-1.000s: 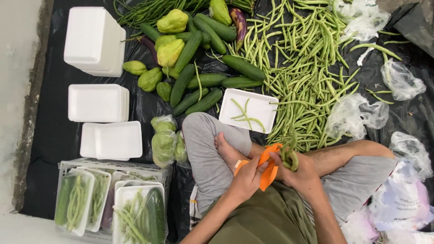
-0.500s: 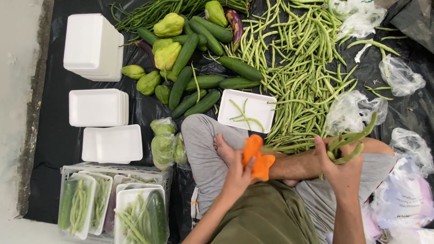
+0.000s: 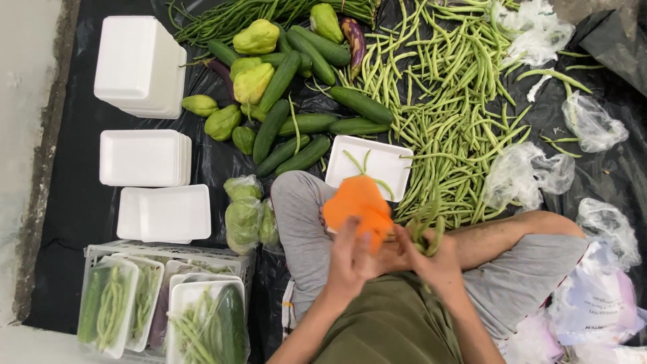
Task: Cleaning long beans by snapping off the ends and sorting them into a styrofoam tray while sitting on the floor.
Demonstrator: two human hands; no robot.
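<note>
Here your left hand [image 3: 350,259] grips the orange scissors [image 3: 358,203], while your right hand [image 3: 435,259] clenches a bunch of green beans [image 3: 426,226] over your lap, just below the white foam tray [image 3: 377,162] and bean pile [image 3: 458,114].
</note>
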